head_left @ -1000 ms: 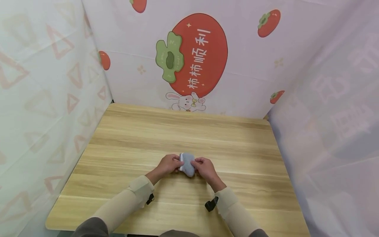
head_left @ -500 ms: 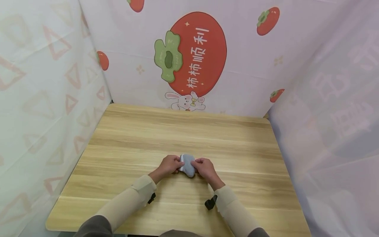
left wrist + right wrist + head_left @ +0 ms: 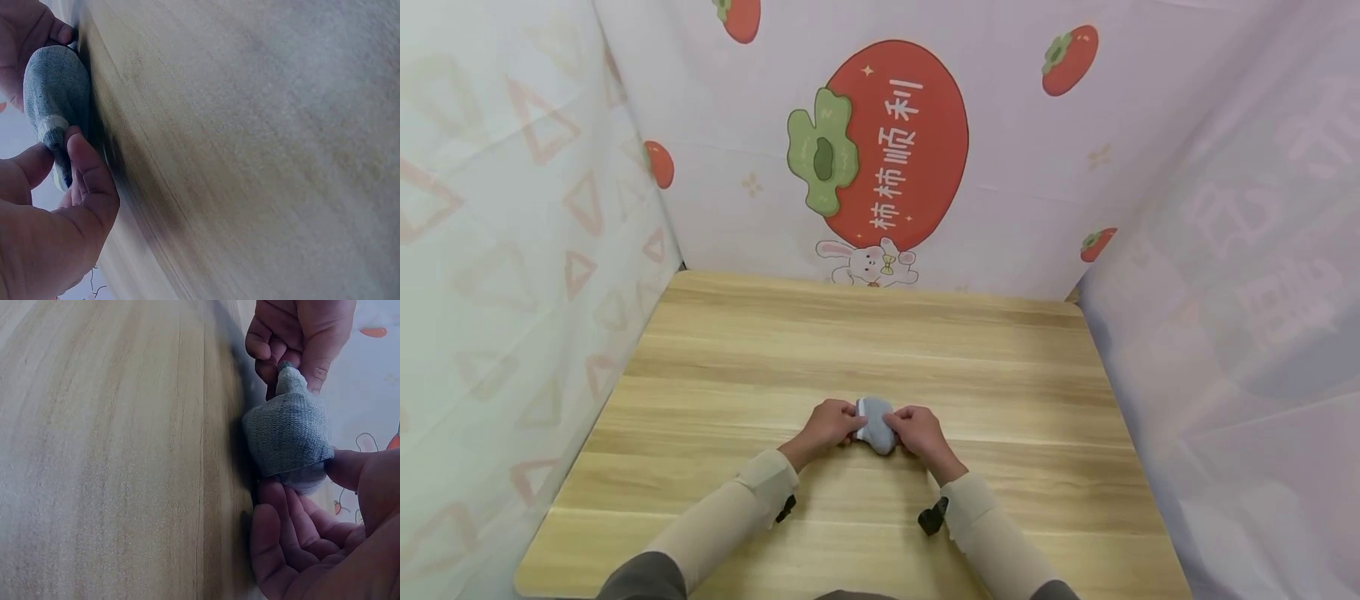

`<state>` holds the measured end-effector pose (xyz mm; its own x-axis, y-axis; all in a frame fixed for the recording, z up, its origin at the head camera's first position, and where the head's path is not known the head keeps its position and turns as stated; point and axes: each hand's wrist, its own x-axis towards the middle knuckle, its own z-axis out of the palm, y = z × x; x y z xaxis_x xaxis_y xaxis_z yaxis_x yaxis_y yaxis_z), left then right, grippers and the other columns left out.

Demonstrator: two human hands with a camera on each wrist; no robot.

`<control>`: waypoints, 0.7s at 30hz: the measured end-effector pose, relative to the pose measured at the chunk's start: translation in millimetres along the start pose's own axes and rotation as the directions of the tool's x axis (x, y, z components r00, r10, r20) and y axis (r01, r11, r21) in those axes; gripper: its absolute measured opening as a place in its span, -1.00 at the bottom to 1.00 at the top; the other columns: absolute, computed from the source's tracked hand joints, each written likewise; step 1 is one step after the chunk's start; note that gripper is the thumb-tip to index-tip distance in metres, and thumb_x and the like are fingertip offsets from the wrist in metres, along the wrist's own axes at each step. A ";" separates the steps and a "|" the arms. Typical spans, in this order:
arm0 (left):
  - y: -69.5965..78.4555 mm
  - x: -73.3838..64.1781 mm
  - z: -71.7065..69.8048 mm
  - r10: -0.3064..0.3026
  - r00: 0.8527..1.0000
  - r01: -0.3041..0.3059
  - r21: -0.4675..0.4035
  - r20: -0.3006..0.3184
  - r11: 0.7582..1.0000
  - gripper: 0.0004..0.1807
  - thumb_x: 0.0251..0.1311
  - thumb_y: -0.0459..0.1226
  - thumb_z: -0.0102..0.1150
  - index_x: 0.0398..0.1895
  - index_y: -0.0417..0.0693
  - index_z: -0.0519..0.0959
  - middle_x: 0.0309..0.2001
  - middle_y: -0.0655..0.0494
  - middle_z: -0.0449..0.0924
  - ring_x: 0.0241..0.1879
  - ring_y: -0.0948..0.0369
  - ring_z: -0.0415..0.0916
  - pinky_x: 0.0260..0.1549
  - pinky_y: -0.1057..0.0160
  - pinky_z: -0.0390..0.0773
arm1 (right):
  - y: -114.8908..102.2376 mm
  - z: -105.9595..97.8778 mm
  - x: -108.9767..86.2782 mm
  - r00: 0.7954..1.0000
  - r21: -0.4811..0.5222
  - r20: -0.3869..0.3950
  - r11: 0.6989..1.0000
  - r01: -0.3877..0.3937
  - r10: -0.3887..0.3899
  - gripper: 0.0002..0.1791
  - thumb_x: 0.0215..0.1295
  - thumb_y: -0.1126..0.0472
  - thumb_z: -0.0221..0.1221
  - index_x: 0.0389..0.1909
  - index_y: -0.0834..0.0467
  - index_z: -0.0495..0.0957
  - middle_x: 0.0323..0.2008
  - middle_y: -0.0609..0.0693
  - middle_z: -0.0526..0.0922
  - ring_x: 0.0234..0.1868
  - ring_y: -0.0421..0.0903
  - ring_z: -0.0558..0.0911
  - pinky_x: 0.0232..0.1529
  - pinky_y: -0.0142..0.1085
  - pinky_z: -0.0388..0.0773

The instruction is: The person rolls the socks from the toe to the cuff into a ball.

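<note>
A small grey-blue sock (image 3: 877, 427) with a whitish band at its left end is held between both hands over the middle of the table. It looks folded into a compact bundle. My left hand (image 3: 829, 429) pinches the banded end between thumb and fingers, as the left wrist view shows on the sock (image 3: 57, 81). On the other side, my right hand (image 3: 922, 433) grips the rounded end, thumb on top and fingers beneath. In the right wrist view the knitted sock (image 3: 287, 434) bulges between the two hands, close to the tabletop.
The wood-grain table (image 3: 737, 333) extends around the hands on all sides. Behind it hangs a white cloth (image 3: 1015, 183) printed with red persimmons and a rabbit. Further cloth panels stand along the left and right sides.
Both hands keep their hold on the sock in nearly the same place. The head view has shifted slightly, so the scene sits a little lower in the picture.
</note>
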<state>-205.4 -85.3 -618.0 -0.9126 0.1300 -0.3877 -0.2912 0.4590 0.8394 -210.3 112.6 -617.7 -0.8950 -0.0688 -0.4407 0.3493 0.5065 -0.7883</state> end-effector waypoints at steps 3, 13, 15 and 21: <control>-1.7 -0.6 2.0 0.009 1.000 -0.008 0.029 -0.016 1.000 -0.72 0.31 -0.19 0.30 -0.55 -0.09 0.61 -0.67 0.16 0.51 -0.67 0.30 0.41 -0.62 0.37 0.43 | 0.7 1.7 -0.7 1.000 -0.010 -0.012 1.000 -0.006 0.006 -0.68 0.40 -0.01 0.24 -0.19 0.20 0.68 -0.41 0.00 0.68 -0.50 -0.20 0.56 -0.54 -0.40 0.46; -3.2 -0.8 4.3 0.048 0.995 -0.040 0.098 -0.086 0.994 -0.79 0.25 -0.21 0.36 -0.47 -0.12 0.65 -0.63 0.10 0.60 -0.67 0.30 0.40 -0.66 0.36 0.39 | 0.7 7.7 2.0 0.999 -0.039 -0.042 0.999 -0.021 0.020 -0.70 0.39 -0.02 0.26 -0.25 0.17 0.69 -0.38 0.01 0.70 -0.49 -0.20 0.56 -0.52 -0.40 0.47; -2.7 -1.1 4.0 0.047 0.995 -0.039 0.097 -0.088 0.995 -0.80 0.25 -0.21 0.36 -0.47 -0.12 0.65 -0.63 0.09 0.60 -0.68 0.30 0.40 -0.66 0.36 0.39 | 0.4 7.5 1.6 0.999 -0.044 -0.040 0.999 -0.017 0.015 -0.70 0.40 -0.02 0.26 -0.24 0.17 0.69 -0.38 0.01 0.70 -0.49 -0.20 0.56 -0.53 -0.40 0.47; -2.0 -0.4 3.3 0.039 0.996 -0.031 0.094 -0.083 0.995 -0.79 0.25 -0.19 0.36 -0.48 -0.10 0.65 -0.63 0.11 0.59 -0.68 0.31 0.40 -0.66 0.37 0.39 | 0.5 3.9 -0.6 1.000 -0.034 -0.023 0.999 -0.002 0.001 -0.68 0.41 -0.02 0.25 -0.21 0.19 0.67 -0.35 0.01 0.70 -0.48 -0.20 0.57 -0.53 -0.40 0.47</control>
<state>-203.6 -83.4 -620.8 -0.9438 0.0748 -0.3219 -0.2343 0.5354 0.8114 -208.6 109.5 -619.6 -0.9008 -0.0487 -0.4315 0.3411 0.5355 -0.7726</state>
